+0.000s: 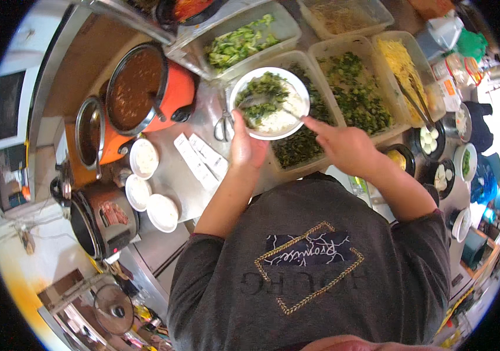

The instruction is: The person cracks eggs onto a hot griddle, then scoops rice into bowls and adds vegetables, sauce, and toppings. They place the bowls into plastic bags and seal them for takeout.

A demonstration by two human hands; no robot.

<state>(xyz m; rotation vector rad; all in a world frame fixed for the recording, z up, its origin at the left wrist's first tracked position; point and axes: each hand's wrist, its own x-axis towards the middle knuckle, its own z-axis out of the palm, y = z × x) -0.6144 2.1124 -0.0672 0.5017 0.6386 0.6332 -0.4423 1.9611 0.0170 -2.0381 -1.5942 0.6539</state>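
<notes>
Over the tubs of greens, my left hand grips the near-left side of a white bowl, thumb at the rim. White rice fills its lower part, and chopped green vegetables lie on top. My right hand holds a metal spoon by its handle, with the spoon's head among the greens. Just beneath the bowl is a clear tub of dark chopped greens; beside it stands a second tub of greens. Scissors lie left of my left hand.
To the left are an orange pot of brown sauce, a smaller lidded orange pot, several white bowls of rice and a cooker. At right, tongs rest in a tub of yellow shreds, near peeled eggs.
</notes>
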